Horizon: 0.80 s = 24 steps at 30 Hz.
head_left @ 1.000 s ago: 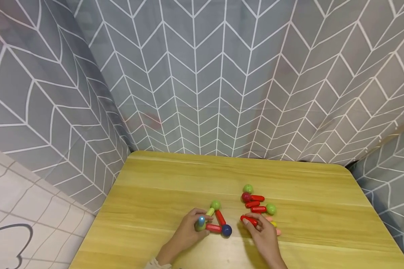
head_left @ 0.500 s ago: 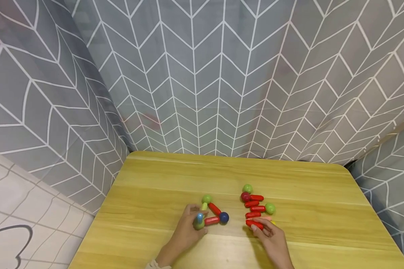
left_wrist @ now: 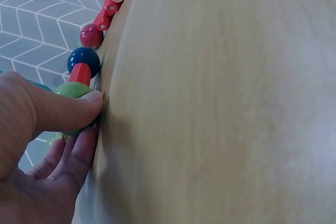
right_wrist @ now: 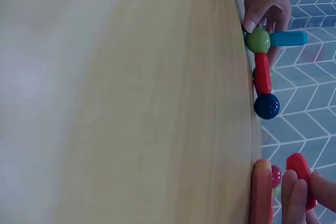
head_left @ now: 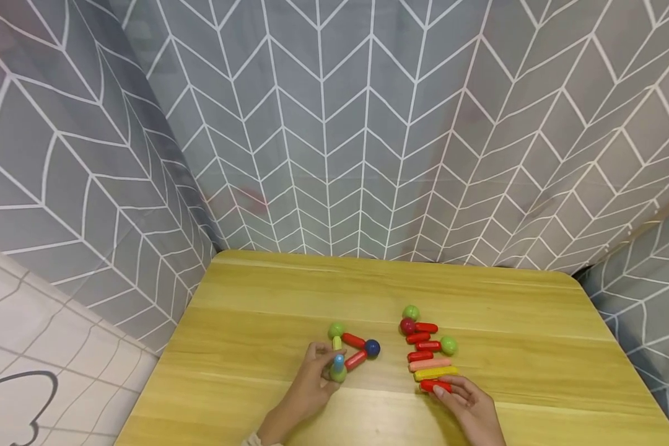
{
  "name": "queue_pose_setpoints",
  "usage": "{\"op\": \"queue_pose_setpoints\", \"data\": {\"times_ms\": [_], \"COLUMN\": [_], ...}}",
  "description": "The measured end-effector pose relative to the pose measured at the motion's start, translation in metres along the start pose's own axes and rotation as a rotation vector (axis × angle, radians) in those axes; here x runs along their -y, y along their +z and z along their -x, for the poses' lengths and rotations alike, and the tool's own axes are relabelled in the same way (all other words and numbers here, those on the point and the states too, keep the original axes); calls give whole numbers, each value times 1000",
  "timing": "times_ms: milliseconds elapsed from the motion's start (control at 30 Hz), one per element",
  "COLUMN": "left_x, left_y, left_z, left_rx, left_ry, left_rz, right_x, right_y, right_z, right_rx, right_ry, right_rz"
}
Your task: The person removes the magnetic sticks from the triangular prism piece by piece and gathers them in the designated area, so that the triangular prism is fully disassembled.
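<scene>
My left hand point(head_left: 306, 387) grips a green ball point(left_wrist: 73, 89) with thumb and fingers. This ball is one corner of a flat triangle of magnetic sticks and balls. A blue stick point(right_wrist: 289, 38) rises from it. Two red sticks point(head_left: 354, 340), a yellow-green stick point(head_left: 337, 343), a dark blue ball point(head_left: 372, 348) and another green ball point(head_left: 336, 330) form the rest. My right hand point(head_left: 471, 406) pinches a loose red stick point(right_wrist: 300, 174) between thumb and fingers, just on the near side of a yellow stick point(head_left: 437, 373).
To the right of the triangle, loose pieces lie in a rough column on the wooden table point(head_left: 267, 291): several red sticks point(head_left: 428, 346), a pink stick point(head_left: 430, 364), a dark red ball point(head_left: 407, 326) and two green balls point(head_left: 448, 345). A patterned curtain point(head_left: 345, 155) hangs behind the table.
The triangle has turned in my left hand, its dark blue ball swinging away from me and its far green ball shifting left. My right hand has moved right and nearer me, carrying the red stick.
</scene>
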State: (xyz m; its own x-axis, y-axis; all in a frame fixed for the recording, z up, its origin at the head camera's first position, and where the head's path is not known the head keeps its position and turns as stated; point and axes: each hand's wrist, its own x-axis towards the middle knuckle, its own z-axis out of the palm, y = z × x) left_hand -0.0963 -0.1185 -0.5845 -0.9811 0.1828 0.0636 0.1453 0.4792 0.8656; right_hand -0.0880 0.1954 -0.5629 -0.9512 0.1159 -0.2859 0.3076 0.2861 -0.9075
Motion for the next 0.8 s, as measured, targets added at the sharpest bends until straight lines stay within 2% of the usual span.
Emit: {"op": "queue_pose_setpoints", "data": {"times_ms": [133,300,433,533,633,800], "left_x": [-2,-2,-2,-3,-4,-4], "left_y": [1,3,5,5,4,2], "left_z": [-2,-3,-2,-1,-1,-1], "left_rx": [-23,-80,-174,-221,-218,-174], "left_ry": [0,19,87,127,135,170], "left_rz": [-66,-232,-378,-442,-460,-470], "right_x": [-5,-11,-16,-19,-20,-21], "right_y": [-3,-5,-6,-8,-8,-7], "right_z": [0,0,-2,-4,-5,-5], "right_rx": [2,-11,-29,-37,-33,-35], "right_ry": [31,61,47,39,48,66], "right_rz": [23,21,65,89,76,14]}}
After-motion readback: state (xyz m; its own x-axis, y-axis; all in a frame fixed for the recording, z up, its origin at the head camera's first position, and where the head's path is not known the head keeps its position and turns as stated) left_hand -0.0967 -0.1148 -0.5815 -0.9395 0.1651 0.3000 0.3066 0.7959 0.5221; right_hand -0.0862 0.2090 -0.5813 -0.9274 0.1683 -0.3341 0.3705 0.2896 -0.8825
